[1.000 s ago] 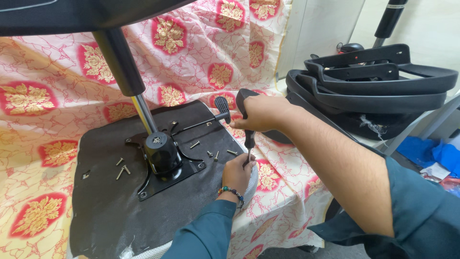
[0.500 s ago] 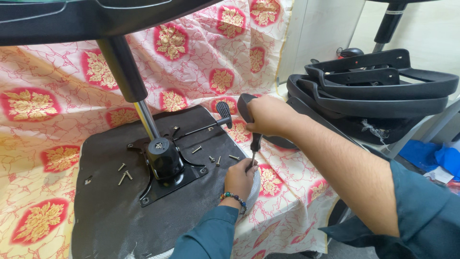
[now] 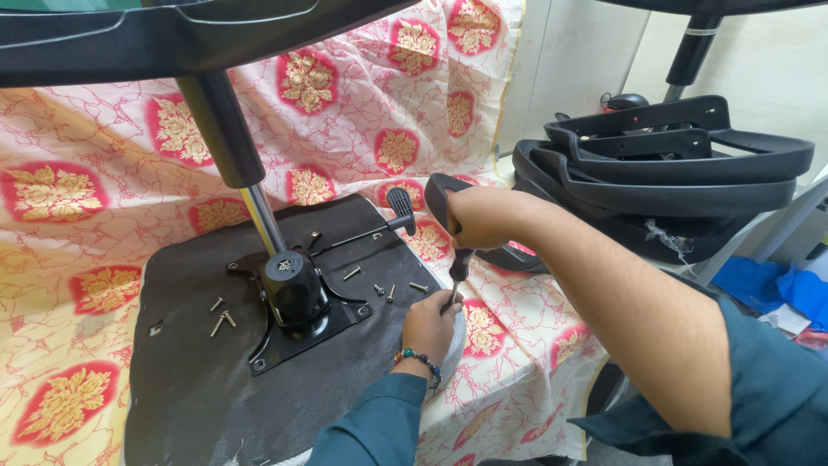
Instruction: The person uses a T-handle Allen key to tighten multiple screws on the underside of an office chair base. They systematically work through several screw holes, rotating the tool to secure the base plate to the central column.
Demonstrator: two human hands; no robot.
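Two hands work at the right edge of the dark grey fabric-covered seat cushion, which lies upside down on the red and cream floral cloth. At three o'clock from the cushion the cloth falls away over the table edge, so little room is left there; at nine o'clock we see a broad stretch of bare cushion and cloth.

Our right hand is clenched around the black handle of the screwdriver, whose shaft points down, towards six o'clock. Our left hand, with a beaded bracelet at the wrist, rests on the cushion's rim, its fingers curled about the screwdriver's tip; we cannot tell whether they pinch a screw.

The black metal tilt mechanism plate sits at nine o'clock from the left hand, well apart, with the chrome gas-lift column rising from it towards eleven o'clock. The black lever with a paddle end reaches out at twelve o'clock from the left hand. Loose silver screws lie just beside the left hand at ten o'clock, more further left. Stacked black plastic armrest frames stand at two o'clock.
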